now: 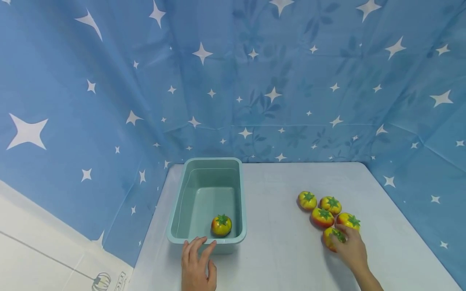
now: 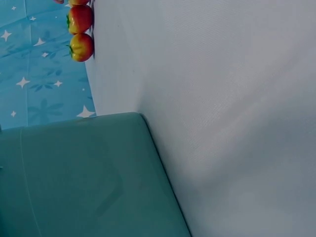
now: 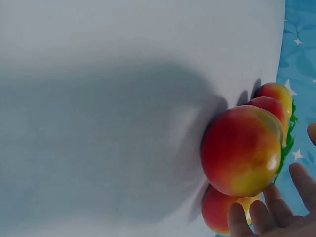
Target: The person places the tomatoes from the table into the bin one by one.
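My right hand (image 1: 351, 248) reaches over the nearest yellow-red toy tomato (image 1: 328, 241) in a cluster on the right. In the right wrist view its fingers (image 3: 276, 210) are spread beside the large front tomato (image 3: 242, 150), with the thumb apart from them. Other tomatoes, such as this one (image 1: 322, 217), sit close by, green leaves up. On the left, my left hand (image 1: 198, 264) rests its fingertips at the near rim of a teal plastic bin (image 1: 243, 202). One tomato (image 1: 221, 225) lies inside, in the near right corner. The left wrist view shows no fingers, only the bin's outside.
A white tabletop (image 1: 273, 210) carries the bin and the cluster, with a wide stretch of surface between them. Blue curtain (image 1: 255, 81) with white stars stands behind and along both sides. A white printed surface (image 1: 43, 250) lies at the lower left.
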### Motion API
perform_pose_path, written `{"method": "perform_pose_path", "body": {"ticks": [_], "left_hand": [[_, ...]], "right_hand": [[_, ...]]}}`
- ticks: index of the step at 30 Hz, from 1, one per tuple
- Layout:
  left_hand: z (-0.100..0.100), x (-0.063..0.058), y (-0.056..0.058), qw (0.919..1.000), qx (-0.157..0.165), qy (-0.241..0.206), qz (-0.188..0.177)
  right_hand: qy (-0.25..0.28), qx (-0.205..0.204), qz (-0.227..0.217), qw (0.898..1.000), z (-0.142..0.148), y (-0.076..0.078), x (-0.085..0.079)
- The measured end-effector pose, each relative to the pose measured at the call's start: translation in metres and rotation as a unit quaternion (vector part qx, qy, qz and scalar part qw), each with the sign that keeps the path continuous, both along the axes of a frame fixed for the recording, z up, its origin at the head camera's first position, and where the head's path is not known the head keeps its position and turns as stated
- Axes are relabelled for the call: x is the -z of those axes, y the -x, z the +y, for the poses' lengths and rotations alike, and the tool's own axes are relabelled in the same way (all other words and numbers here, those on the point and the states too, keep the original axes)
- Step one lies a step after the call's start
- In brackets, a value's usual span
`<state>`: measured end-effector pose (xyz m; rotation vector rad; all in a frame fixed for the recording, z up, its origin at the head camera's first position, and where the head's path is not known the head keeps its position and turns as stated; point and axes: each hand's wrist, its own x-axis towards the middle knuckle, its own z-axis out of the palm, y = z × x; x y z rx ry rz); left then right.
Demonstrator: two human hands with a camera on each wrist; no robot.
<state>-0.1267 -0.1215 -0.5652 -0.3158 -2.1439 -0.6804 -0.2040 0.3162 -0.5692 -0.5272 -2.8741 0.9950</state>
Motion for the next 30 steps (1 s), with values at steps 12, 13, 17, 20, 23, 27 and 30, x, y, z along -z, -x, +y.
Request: {"method": "perform_pose_path", "body": {"ticks": [12, 13, 17, 20, 23, 27, 30], "left_hand": [[0.0, 0.002, 0.003, 0.9996, 0.008, -0.01, 0.025], [-0.001, 0.002, 0.003, 0.9996, 0.009, -0.01, 0.026], [0.0, 0.002, 0.002, 0.9998, 0.006, -0.008, 0.019], [0.0, 0.003, 0.001, 0.9999, 0.003, -0.006, 0.013], [0.001, 0.002, 0.001, 0.9999, 0.001, -0.006, 0.01], [0.001, 0.001, 0.001, 0.9998, 0.004, -0.009, 0.015], [0.001, 0.001, 0.001, 0.9997, 0.006, -0.012, 0.022]], "right_hand": [[0.004, -0.06, -0.059, 0.996, 0.006, -0.002, 0.015], [0.004, -0.062, -0.06, 0.996, 0.006, -0.002, 0.015], [0.002, -0.062, -0.057, 0.996, 0.007, -0.002, 0.017], [0.003, -0.058, -0.057, 0.997, 0.007, -0.001, 0.017], [0.007, -0.049, -0.053, 0.997, 0.006, 0.0, 0.015], [0.011, -0.032, -0.029, 0.999, 0.002, 0.002, 0.013], [0.009, -0.025, -0.001, 1.0, -0.003, 0.003, 0.009]]}}
